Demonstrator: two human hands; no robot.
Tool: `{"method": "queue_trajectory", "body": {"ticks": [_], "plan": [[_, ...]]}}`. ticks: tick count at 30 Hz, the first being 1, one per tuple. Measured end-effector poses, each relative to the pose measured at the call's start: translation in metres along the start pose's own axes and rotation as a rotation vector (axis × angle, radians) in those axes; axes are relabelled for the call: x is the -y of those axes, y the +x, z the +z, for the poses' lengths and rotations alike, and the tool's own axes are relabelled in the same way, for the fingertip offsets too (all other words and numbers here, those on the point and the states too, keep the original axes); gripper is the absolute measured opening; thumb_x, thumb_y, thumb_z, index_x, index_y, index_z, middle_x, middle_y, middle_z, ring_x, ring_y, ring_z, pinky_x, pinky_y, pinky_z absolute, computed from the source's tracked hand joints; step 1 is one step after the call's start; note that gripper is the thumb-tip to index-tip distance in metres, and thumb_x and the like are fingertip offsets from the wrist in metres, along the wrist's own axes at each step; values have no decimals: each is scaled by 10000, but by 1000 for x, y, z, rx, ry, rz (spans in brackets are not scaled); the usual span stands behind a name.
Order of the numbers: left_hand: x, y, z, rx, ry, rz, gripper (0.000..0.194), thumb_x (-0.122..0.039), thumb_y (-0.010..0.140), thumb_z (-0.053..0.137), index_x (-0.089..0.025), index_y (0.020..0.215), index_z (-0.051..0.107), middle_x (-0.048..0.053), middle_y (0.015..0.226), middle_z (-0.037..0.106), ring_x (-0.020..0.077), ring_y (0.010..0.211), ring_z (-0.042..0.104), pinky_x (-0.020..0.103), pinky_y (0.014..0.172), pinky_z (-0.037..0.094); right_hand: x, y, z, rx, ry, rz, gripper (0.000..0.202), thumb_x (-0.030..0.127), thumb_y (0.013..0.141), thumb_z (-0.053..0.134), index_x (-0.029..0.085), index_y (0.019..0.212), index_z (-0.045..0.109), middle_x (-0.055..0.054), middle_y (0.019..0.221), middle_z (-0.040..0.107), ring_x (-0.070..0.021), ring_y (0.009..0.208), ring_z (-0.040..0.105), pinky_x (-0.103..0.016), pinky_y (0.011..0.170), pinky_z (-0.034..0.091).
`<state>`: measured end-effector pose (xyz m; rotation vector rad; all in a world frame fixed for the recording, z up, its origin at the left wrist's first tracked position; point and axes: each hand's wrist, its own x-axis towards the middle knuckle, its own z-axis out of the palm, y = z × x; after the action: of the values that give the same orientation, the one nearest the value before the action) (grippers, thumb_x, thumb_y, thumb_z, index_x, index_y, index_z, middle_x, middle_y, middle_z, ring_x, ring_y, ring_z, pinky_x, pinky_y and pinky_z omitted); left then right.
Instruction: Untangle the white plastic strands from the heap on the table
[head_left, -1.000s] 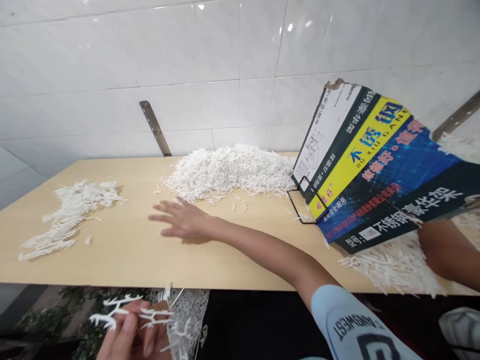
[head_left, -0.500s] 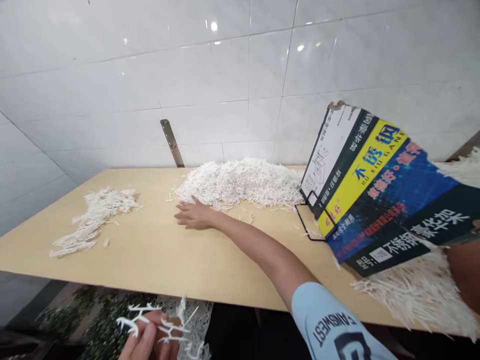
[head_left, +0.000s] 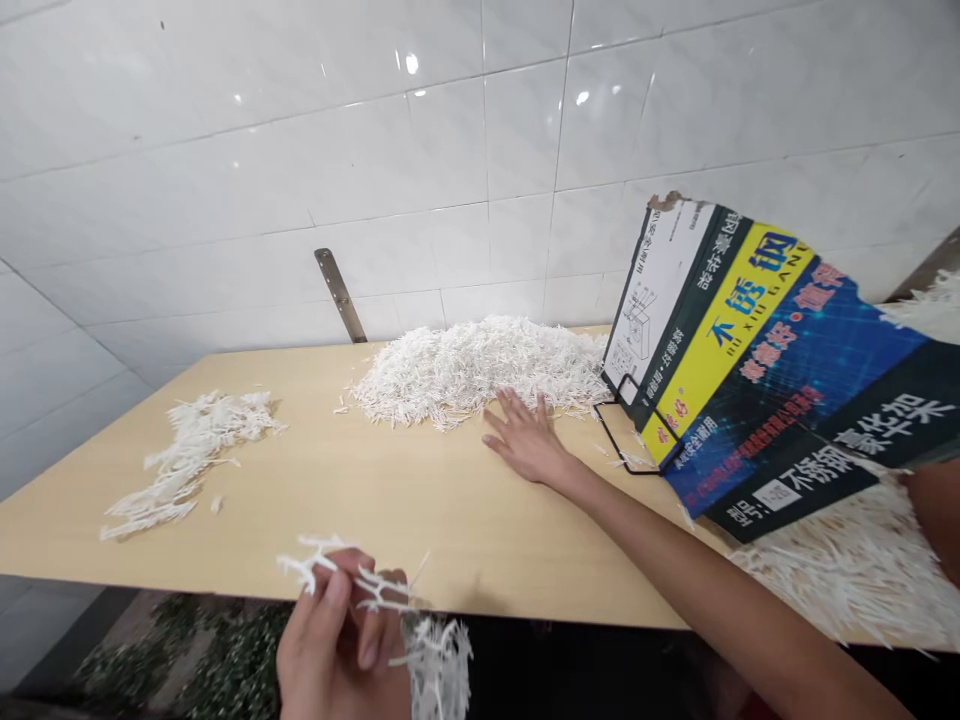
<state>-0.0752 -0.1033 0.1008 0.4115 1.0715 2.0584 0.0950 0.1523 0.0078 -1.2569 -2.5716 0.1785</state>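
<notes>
My left hand (head_left: pixel 330 620), at the bottom left over the near table edge, pinches branched white plastic pieces (head_left: pixel 382 590) between thumb and fingers. The other fingers curl inward. My right hand (head_left: pixel 525 440) lies palm down with fingers spread on the wooden tabletop (head_left: pixel 300 470). Its fingertips touch the front of a heap of thin white pieces (head_left: pixel 465 365) against the wall. To the left lies a smaller bunch of longer white strips (head_left: pixel 191 440). A clump of white branched pieces (head_left: pixel 439 665) shows beside my left wrist, below the table edge.
A printed cardboard panel (head_left: pixel 780 350) leans at the right by a black wire frame (head_left: pixel 630 440). More white strips (head_left: pixel 847 570) lie beneath it. Another person's arm (head_left: pixel 934 520) shows at the right edge. A metal bracket (head_left: pixel 341 295) stands against the tiled wall.
My right hand has slid right along the front of the heap. My left hand, still holding the branched pieces, appears higher and further right. The view has shifted slightly.
</notes>
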Motion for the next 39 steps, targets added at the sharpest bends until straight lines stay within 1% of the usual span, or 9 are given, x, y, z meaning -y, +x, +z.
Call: {"method": "queue_trajectory", "body": {"ticks": [4,7,10,12,15,18,24,33,39], "plan": [[-12,17,51,157,-118,84,173,-349,885,691,-186,836,658,-85,466,346,37,376,267,201,452,343,-5,-4,-9,-295,8,45,594,519,1060,306,186,1483,555,-153,1710,222,-345,1606,103,-672,1229,-95],[-3,47,97,377,-246,13,147,-320,937,625,-200,853,625,-109,448,237,38,353,171,198,431,273,8,-14,-17,-413,440,-45,590,556,1054,285,198,1310,678,-149,1583,483,-318,1536,333,-578,1267,141],[34,96,128,482,-259,-174,158,-312,940,648,-188,856,596,-124,447,187,40,359,156,204,443,269,17,-18,-17,-223,1155,-24,825,715,1002,82,191,1326,630,-168,1249,724,-293,1203,672,-492,1039,496],[67,132,137,504,-264,-264,186,-299,950,649,-178,835,566,-125,465,209,38,372,172,207,456,277,18,-15,-12,0,1462,26,877,809,947,142,178,1361,590,-150,1058,769,-269,955,747,-424,860,568],[111,174,134,488,-328,-294,298,-245,952,643,-185,732,451,-124,479,242,28,390,212,193,510,337,14,-10,-3,104,1549,65,717,716,832,641,170,1298,638,-93,952,772,-217,828,734,-316,758,550],[133,194,122,532,-284,-274,305,-300,913,718,-186,773,471,-125,492,295,26,397,264,195,518,343,13,-8,2,126,1422,92,699,511,751,832,181,1334,634,-47,910,776,-186,818,716,-287,775,529],[136,195,108,768,78,-245,389,-435,832,794,-141,1028,630,2,659,618,142,630,625,245,586,460,28,-9,-9,140,1129,204,302,449,792,804,174,897,733,-37,837,773,-174,691,672,-267,622,472],[144,180,105,858,146,-407,654,-735,873,556,-126,1081,674,83,825,676,182,608,621,261,456,441,38,-5,-5,-88,1117,343,321,407,896,684,190,660,671,-17,602,679,-158,529,609,-266,524,444],[144,177,106,1009,372,-142,569,-415,790,831,-156,1260,641,107,1086,682,200,878,649,271,721,515,28,-11,6,-358,1076,276,540,537,975,532,183,574,604,-23,544,615,-138,510,579,-250,533,436]]}}
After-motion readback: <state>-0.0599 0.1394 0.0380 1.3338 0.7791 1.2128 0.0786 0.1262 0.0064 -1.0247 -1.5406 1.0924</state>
